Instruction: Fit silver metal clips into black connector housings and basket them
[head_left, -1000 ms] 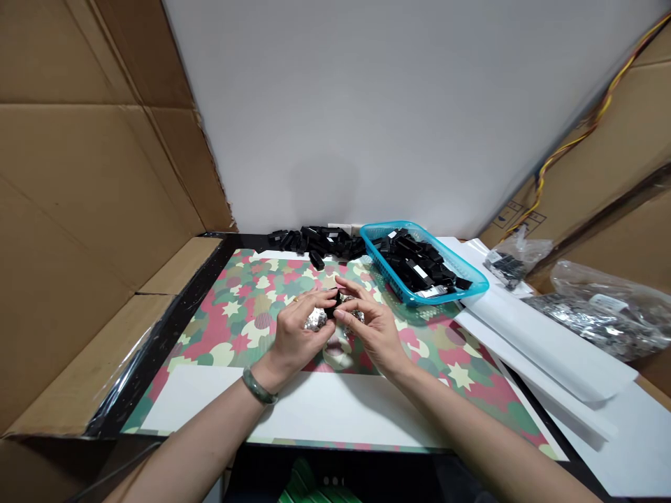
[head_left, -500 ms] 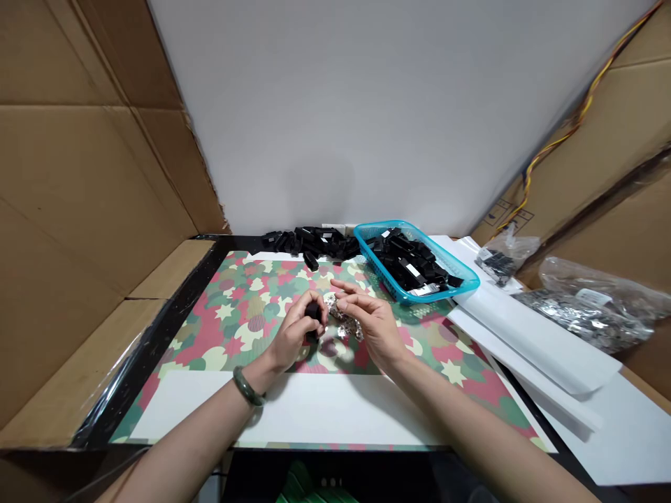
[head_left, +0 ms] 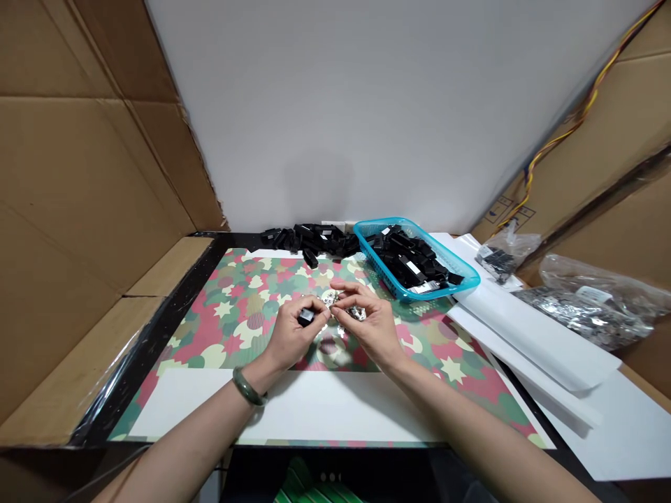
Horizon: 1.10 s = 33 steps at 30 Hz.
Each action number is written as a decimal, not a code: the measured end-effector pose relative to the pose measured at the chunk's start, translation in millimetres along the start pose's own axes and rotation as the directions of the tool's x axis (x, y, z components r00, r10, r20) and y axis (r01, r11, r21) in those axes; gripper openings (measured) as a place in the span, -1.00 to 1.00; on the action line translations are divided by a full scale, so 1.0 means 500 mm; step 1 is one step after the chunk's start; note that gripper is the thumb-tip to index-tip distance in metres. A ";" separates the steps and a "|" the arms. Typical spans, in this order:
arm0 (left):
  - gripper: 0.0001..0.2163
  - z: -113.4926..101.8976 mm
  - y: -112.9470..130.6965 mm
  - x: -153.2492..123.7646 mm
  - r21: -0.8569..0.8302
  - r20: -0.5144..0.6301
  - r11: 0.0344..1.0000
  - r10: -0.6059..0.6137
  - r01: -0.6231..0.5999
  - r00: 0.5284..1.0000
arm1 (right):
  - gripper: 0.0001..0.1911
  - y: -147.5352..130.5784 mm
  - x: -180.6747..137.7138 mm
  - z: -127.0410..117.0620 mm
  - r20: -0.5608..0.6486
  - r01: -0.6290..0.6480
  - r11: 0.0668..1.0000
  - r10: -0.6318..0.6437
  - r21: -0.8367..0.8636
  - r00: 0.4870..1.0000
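Note:
My left hand [head_left: 294, 328] is closed around a small black plastic block [head_left: 306, 317], whose end shows between the thumb and fingers. A green bangle [head_left: 248, 387] circles that wrist. Touching or almost touching the left fingertips, my right hand [head_left: 371, 323] has its thumb and index finger pinched together; whatever they hold is too small to make out. Under and behind the right fingers lies a little heap of shiny metal pieces [head_left: 357, 313], partly hidden by the hand. Both hands are over the camouflage-patterned mat [head_left: 220, 335].
Behind the hands lies a pile of black plastic pieces [head_left: 319, 241]. A blue basket [head_left: 474, 278] holds more of them at right. White sheets [head_left: 550, 356] and clear bags of metal parts [head_left: 592, 314] lie farther right. Cardboard walls [head_left: 63, 209] flank the table.
The right fingertips have moved left from the metal heap to meet the left ones. In my left hand, the black block has turned from upright to tilted, its end now showing.

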<state>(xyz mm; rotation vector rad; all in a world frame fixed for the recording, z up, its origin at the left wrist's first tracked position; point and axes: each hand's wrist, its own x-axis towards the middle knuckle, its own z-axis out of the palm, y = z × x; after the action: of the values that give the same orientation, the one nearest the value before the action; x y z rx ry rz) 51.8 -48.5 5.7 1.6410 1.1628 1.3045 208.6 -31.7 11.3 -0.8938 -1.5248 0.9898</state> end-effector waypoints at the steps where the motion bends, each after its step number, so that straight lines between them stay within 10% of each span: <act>1: -0.79 0.000 -0.001 0.000 -0.002 -0.003 1.000 0.005 -0.005 1.000 | -0.89 0.000 0.000 0.000 0.008 -0.006 1.000 0.006 0.000 1.000; 17: -0.80 -0.005 -0.004 0.004 -0.113 0.049 0.992 -0.051 0.056 0.998 | -0.76 0.008 0.007 -0.011 0.141 -0.287 0.935 0.262 0.207 0.955; 33: -0.79 -0.005 -0.005 0.002 -0.179 0.038 0.973 -0.140 0.145 0.989 | -0.73 0.013 0.005 -0.011 0.182 -0.192 0.977 0.172 0.094 0.968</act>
<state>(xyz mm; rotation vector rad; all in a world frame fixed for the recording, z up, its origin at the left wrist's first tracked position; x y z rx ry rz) 48.9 -46.6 4.2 1.4126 1.0920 1.2561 213.9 -26.5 6.8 -0.8996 -1.5346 1.3023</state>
